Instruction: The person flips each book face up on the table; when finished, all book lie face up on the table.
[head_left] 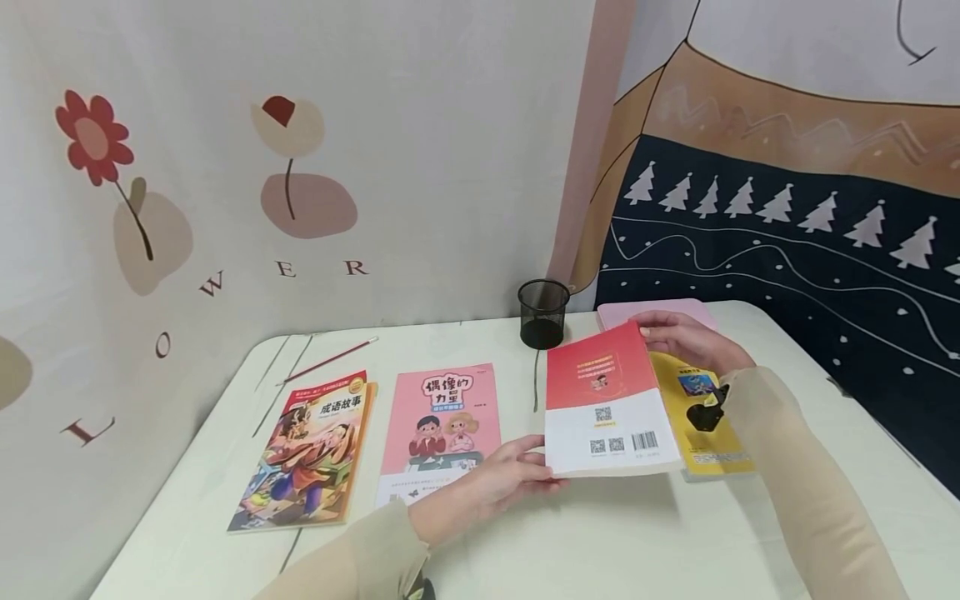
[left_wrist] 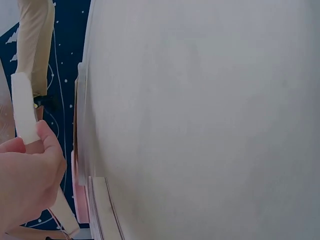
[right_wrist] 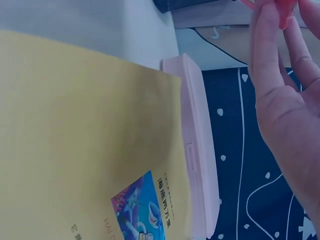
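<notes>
Both hands hold a red-and-white book (head_left: 600, 392) above the table, with its barcode side facing up and tilted toward the head camera. My left hand (head_left: 512, 477) pinches the lower left corner, and my right hand (head_left: 693, 340) grips the upper right corner. In the left wrist view the left hand (left_wrist: 30, 175) has thumb and fingers on the book's pale edge (left_wrist: 24, 107). Seen from the right wrist, the fingers of the right hand (right_wrist: 287, 95) close on a small red part of the book at the top. Beneath it lies a yellow book (head_left: 708, 425), partly covered.
On the table (head_left: 585, 550), a pink book (head_left: 442, 417) and a colourful storybook (head_left: 307, 454) lie to the left, with a red pencil (head_left: 330, 360) behind. A black mesh pen holder (head_left: 543, 315) stands at the back. Behind the yellow book is a pink case (head_left: 618, 312).
</notes>
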